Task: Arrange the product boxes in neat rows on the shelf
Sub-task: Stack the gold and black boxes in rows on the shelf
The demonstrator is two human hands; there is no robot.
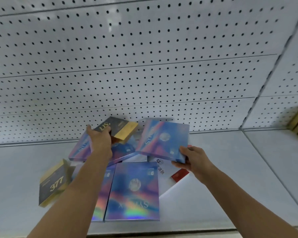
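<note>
Boxes scattered across the white shelf (213,194), nothing lined up! Left hand (100,138) grips a dark-and-gold "377" box (122,128), lifted near the pegboard back wall (144,66). Right hand (193,158) pinches the corner of a tilted holographic blue box (162,140). Another holographic box (134,191) lies flat in front, a second "377" box (52,183) off left, tilted.

Scattered boxes (132,191); 2 hands (100,140)

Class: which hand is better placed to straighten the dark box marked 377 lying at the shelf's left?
Left. The left hand is on that side, nearer the 377 box; the right hand grips a holographic box.
</note>
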